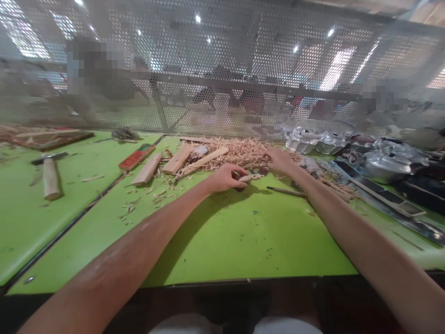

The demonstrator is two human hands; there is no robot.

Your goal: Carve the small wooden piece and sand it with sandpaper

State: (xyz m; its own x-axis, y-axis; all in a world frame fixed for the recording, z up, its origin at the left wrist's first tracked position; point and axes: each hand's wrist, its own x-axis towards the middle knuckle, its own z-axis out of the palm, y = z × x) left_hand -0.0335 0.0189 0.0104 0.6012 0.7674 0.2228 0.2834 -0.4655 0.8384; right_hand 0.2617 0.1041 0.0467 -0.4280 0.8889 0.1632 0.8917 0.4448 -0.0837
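A small pale carved wooden piece (253, 177) with a notched end is held just above the green tabletop. My left hand (227, 177) is closed on it, thumb and fingers around its near end. My right hand (278, 159) reaches to the right part of a heap of wood shavings (239, 150), its fingertips at the curls. Its fingers look apart, with nothing seen between them. A thin dark-tipped tool (287, 190) lies on the table below my right wrist, partly behind the forearm.
Wooden blocks (148, 169) and a red-orange block (136, 157) lie left of the shavings. A hammer (51, 176) rests far left. Shiny metal pots (389, 160) and a long flat tool (382, 188) are at right. Behind stands a perforated metal screen (222, 88), with people beyond.
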